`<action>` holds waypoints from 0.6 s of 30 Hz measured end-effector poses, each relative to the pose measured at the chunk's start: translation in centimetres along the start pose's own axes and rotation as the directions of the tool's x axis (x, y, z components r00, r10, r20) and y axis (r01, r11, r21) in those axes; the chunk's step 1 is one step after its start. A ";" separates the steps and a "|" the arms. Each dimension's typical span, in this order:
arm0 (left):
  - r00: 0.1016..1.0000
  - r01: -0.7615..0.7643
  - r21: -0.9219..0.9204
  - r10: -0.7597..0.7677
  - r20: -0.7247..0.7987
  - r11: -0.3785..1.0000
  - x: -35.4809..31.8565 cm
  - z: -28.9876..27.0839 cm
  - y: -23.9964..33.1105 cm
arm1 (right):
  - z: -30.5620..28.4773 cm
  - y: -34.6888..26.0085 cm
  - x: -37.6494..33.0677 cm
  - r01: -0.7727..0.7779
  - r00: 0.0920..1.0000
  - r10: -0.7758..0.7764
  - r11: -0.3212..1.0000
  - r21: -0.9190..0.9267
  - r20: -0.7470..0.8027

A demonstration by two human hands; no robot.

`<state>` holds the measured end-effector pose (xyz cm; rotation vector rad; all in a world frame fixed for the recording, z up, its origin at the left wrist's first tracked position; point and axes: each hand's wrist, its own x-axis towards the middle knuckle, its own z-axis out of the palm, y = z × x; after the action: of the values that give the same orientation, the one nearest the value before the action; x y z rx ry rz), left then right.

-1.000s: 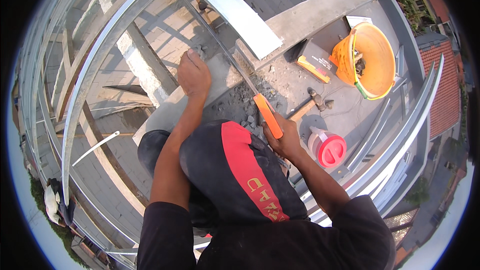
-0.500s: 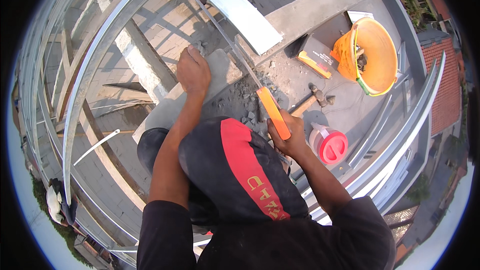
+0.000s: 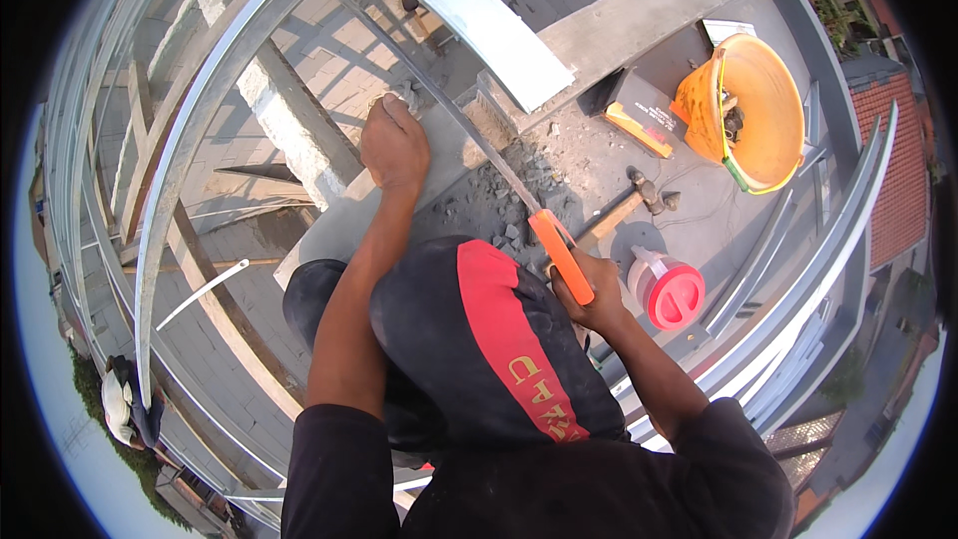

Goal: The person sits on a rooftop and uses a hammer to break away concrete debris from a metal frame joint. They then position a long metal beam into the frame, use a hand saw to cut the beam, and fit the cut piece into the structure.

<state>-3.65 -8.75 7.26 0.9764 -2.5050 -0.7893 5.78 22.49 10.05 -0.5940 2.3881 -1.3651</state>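
rooftop concrete slab (image 3: 699,230), steel framing all round. right hand (image 3: 589,294) wrapped on orange-handled saw (image 3: 559,255), blade across ledge (image 3: 449,155) edge. left hand (image 3: 394,145) pressed flat there, just beside blade. likely risk: blade skipping onto fingers; rubble (image 3: 509,205) underfoot, hammer (image 3: 624,210) near.

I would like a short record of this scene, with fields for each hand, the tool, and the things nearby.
left hand: pressed flat on the grey concrete ledge
right hand: gripping the saw's orange handle
saw: thin blade runs from the handle up toward the metal channel
rubble: small grey chips on the slab beside the blade
hammer: lying on the slab, right of the saw
jug: red lid, beside the right hand
bucket: orange, tipped on its side
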 end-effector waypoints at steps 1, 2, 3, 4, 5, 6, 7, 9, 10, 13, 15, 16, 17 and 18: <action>1.000 -0.015 0.007 0.015 -0.004 1.000 0.0 0.2 0.0 | 0.9 1.9 0.5 -0.045 0.999 0.045 0.997 -0.061 -0.005; 1.000 -0.025 0.019 0.025 -0.012 1.000 0.0 0.2 -0.1 | 1.4 2.5 1.0 -0.089 0.996 0.089 0.989 -0.118 -0.005; 1.000 -0.025 0.020 0.025 -0.009 0.999 0.0 0.3 -0.1 | 1.7 2.8 0.8 -0.104 0.995 0.102 0.985 -0.136 -0.022; 1.000 -0.017 0.026 0.017 -0.007 1.000 -0.2 0.3 -0.1 | 2.1 2.5 0.8 -0.118 0.993 0.115 0.981 -0.152 -0.030; 1.000 -0.009 0.031 0.009 -0.004 0.999 -0.4 0.3 -0.1 | 2.3 2.2 0.8 -0.133 0.991 0.128 0.977 -0.169 -0.038; 1.000 -0.005 0.036 0.005 -0.009 0.999 -0.5 0.2 -0.3 | 1.9 1.9 0.6 -0.126 0.992 0.123 0.987 -0.103 -0.036; 1.000 0.002 0.042 -0.002 -0.010 0.999 -0.5 0.0 -0.6 | 1.0 0.7 0.5 -0.123 0.992 0.122 0.992 -0.040 -0.032; 1.000 -0.012 0.041 0.012 -0.002 0.999 0.2 0.1 -0.1 | -0.1 0.3 0.2 -0.093 0.995 0.095 0.994 0.053 -0.035; 1.000 -0.022 0.043 0.022 0.015 0.999 0.1 0.1 -0.1 | -0.5 0.4 -0.8 -0.075 0.996 0.078 0.994 0.083 -0.030; 1.000 -0.008 0.053 0.006 0.031 0.999 -0.2 0.1 -0.1 | 0.6 3.0 -0.1 -0.066 0.998 0.066 0.998 0.001 -0.012; 1.000 -0.013 0.036 0.012 0.025 0.999 0.2 0.4 0.7 | 0.7 4.1 1.2 -0.207 0.978 0.209 0.977 0.055 -0.027; 1.000 -0.025 0.032 0.024 0.018 0.999 0.6 0.3 0.7 | 0.0 4.0 2.6 -0.283 0.959 0.281 0.949 0.141 0.034; 1.000 -0.019 0.036 0.019 0.015 0.999 0.0 0.2 0.2 | -1.7 3.6 4.0 -0.369 0.929 0.350 0.904 0.217 0.120; 0.999 -0.011 0.057 0.009 0.037 0.998 -0.9 -0.1 -0.7 | -2.5 2.5 3.8 -0.472 0.880 0.429 0.835 0.283 0.205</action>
<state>-2.55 -8.60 6.82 0.9759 -2.5750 -0.7424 0.88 23.55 8.77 -0.0168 1.9590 -1.4006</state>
